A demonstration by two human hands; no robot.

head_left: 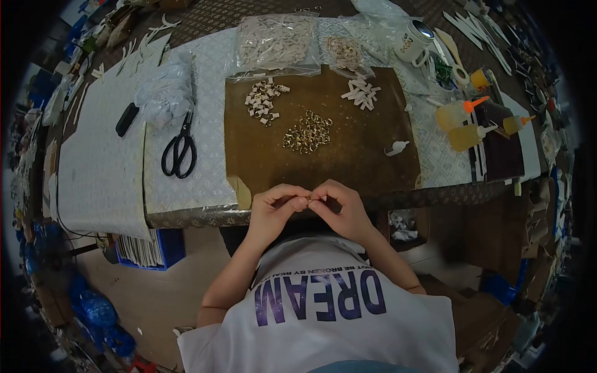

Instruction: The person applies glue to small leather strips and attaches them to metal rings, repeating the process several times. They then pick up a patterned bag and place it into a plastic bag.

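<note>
My left hand and my right hand meet at the fingertips by the front edge of a brown mat. Both are pinched closed around something too small to make out. On the mat beyond them lies a pile of gold metal rings. Farther back on the left is a heap of pale strips with gold rings. Loose pale strips lie at the back right of the mat. A small white object rests near its right side.
Black scissors and a black case lie left of the mat. Plastic bags of pieces sit at the back. On the right stand a mug, bottles of yellow liquid and a dark notebook.
</note>
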